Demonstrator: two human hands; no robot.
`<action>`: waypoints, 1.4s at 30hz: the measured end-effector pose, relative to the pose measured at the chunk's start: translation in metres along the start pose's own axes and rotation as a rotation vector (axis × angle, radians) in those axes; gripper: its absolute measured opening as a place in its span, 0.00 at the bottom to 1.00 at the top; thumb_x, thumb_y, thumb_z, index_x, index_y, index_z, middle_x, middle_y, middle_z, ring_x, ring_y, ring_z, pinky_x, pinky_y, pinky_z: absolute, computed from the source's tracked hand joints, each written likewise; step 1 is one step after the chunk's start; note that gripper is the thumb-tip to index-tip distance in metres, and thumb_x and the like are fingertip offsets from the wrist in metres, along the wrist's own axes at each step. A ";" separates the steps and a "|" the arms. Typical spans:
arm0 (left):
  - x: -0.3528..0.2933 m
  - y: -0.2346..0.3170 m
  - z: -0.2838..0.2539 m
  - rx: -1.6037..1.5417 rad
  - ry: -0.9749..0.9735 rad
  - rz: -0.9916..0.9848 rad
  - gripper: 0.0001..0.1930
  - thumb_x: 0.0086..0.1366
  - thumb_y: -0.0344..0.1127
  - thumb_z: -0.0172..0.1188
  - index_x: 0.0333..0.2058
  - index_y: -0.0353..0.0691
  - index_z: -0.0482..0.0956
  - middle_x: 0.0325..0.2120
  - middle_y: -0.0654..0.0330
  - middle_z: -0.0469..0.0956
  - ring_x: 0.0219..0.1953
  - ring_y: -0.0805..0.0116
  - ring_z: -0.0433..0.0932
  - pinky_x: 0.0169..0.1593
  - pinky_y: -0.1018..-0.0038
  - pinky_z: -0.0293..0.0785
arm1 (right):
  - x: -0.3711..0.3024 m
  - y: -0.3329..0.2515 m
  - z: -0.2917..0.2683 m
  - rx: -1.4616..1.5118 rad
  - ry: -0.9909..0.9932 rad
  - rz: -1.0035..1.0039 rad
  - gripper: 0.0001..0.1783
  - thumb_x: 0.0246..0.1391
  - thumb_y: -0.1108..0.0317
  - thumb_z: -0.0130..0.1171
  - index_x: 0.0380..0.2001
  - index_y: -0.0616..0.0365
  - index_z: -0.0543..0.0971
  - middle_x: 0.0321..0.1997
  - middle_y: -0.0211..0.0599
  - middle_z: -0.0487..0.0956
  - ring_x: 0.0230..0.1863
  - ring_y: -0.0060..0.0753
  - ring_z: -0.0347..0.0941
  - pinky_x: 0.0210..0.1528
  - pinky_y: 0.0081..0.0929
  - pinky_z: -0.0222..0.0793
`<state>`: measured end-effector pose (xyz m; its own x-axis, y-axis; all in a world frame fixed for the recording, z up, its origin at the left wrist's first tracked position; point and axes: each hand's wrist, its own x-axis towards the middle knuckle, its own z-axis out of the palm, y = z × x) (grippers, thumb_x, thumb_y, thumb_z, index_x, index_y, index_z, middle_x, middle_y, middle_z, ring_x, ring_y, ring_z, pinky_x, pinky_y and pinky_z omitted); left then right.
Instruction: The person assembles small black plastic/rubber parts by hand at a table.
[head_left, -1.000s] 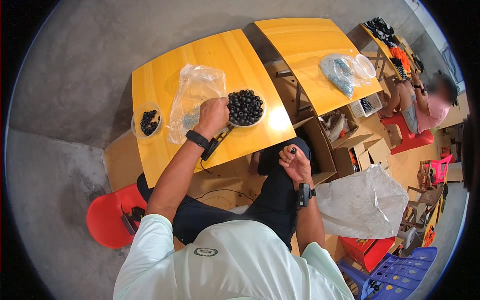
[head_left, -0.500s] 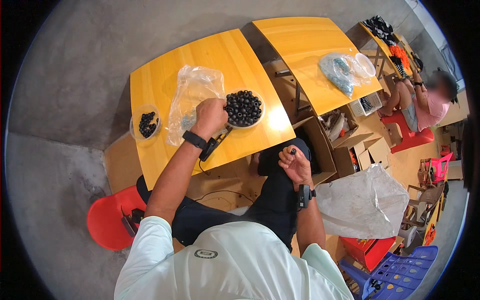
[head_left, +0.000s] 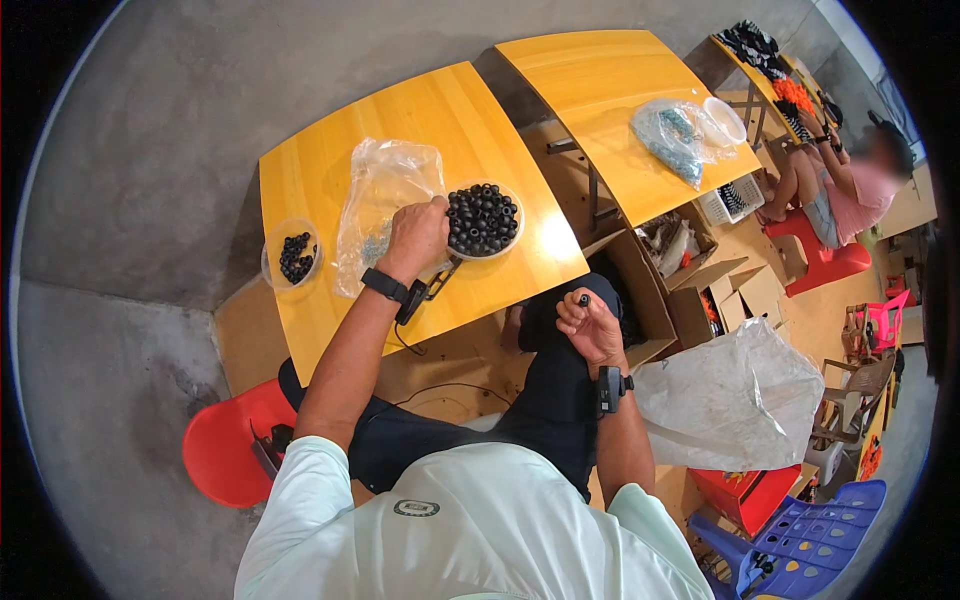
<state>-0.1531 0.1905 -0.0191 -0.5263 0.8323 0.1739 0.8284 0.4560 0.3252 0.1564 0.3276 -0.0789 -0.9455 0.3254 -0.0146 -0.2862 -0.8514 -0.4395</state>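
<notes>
A round clear bowl (head_left: 518, 236) on the yellow table holds a heap of round black beads (head_left: 482, 215) with holes through them. My left hand (head_left: 418, 238) is closed at the bowl's left edge, its fingertips against the beads; whatever is between them is hidden. Right of the table, over my knee, my right hand (head_left: 595, 332) pinches a small black cylindrical piece (head_left: 584, 300) upright between thumb and finger. Beside my left hand lies a clear plastic bag (head_left: 385, 175) with small pale blue-grey bits in it. A smaller clear tub (head_left: 275, 268) farther left contains several black pieces (head_left: 297, 256).
A second yellow table (head_left: 590, 80) bears a clear bag of bluish pieces (head_left: 670, 145). Open cardboard boxes (head_left: 735, 295) and a whitish sack (head_left: 730, 395) are on my right. A red stool (head_left: 225, 445) stands at left. Another person (head_left: 850, 185) sits at far right.
The view has shifted slightly. My left hand stays at the bowl's edge, and my right hand keeps the black piece in nearly the same place.
</notes>
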 end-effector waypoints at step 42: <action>-0.153 -0.047 0.010 -0.369 0.109 -0.094 0.09 0.61 0.28 0.58 0.39 0.40 0.84 0.34 0.50 0.83 0.35 0.50 0.83 0.39 0.62 0.78 | -0.004 0.002 -0.003 -0.060 0.003 0.001 0.13 0.63 0.59 0.61 0.41 0.57 0.76 0.30 0.24 0.66 0.33 0.21 0.59 0.34 0.21 0.60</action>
<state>-0.1098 0.0449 -0.0700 -0.6306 0.7447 0.2186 0.6613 0.3681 0.6536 0.1601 0.3263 -0.0826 -0.9452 0.3260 -0.0174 -0.2756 -0.8254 -0.4927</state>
